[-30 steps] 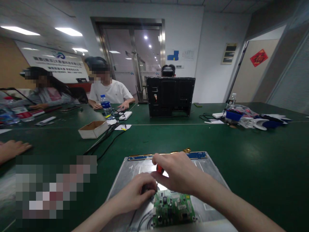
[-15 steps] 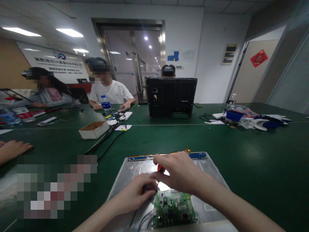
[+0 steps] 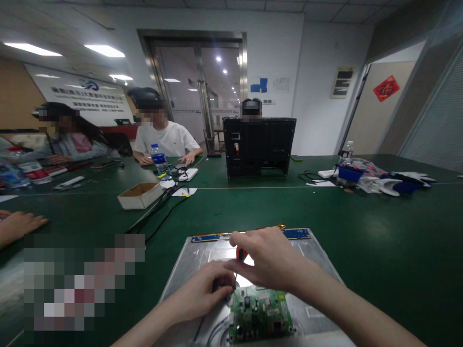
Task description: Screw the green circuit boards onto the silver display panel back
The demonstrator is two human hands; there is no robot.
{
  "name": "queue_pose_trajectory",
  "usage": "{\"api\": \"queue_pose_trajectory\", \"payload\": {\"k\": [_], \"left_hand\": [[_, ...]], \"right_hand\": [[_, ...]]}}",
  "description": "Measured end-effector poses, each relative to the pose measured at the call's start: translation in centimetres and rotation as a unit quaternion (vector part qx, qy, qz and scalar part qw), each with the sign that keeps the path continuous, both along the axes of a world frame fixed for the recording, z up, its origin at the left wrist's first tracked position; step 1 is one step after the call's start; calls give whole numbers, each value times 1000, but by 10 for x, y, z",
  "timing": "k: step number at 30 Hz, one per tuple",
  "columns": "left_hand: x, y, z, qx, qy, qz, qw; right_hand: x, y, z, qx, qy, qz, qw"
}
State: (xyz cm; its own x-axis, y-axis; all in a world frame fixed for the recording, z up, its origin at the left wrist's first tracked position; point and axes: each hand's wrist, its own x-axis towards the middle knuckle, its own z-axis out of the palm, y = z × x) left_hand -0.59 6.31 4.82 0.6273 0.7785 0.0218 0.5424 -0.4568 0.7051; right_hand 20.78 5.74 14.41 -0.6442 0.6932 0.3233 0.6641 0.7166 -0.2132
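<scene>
In my right hand [image 3: 265,253] is a screwdriver [image 3: 240,253] with a red and black handle, held upright, its thin shaft pointing down. My left hand [image 3: 213,284] is curled at the lower end of that shaft, thumb and fingers close together; whatever they pinch is hidden. Both hands are over the upper left corner of a green circuit board [image 3: 258,313]. The board lies on the silver metal back of a flat display panel [image 3: 318,270]. A narrow blue circuit strip [image 3: 298,233] runs along the panel's far edge.
An open cardboard box [image 3: 140,196] and black cables [image 3: 159,206] lie ahead to the left. Across the green table stands a black monitor housing [image 3: 258,147], a person behind it. A blue bin [image 3: 349,174] with bags and gloves is at right. Another person's hand [image 3: 23,224] rests at left.
My hands and the screwdriver hold nearly the same place over the board's corner. Across the table, the black housing has turned slightly, its left edge shifting right.
</scene>
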Motion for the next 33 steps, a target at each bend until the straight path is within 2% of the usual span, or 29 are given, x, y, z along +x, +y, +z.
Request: {"api": "queue_pose_trajectory", "payload": {"k": [3,11,19,27,33], "left_hand": [[0,-1,2,8,10,7,1000],[-3,1,-5,-7,3,-5,1000],[0,-1,1,-2,-17,-1,1000],[-2,2,-8,2,-4,-2,1000],[2,0,2,5,-18,-2,1000]], "right_hand": [[-1,2,-2,-1,-5,-4,1000],[-2,-2,-1,11,6,16,1000],[-1,-1,-2,2,2,3,1000],[-1,-4,3,-13,12,30,999],[0,-1,1,5,14,23,1000]]}}
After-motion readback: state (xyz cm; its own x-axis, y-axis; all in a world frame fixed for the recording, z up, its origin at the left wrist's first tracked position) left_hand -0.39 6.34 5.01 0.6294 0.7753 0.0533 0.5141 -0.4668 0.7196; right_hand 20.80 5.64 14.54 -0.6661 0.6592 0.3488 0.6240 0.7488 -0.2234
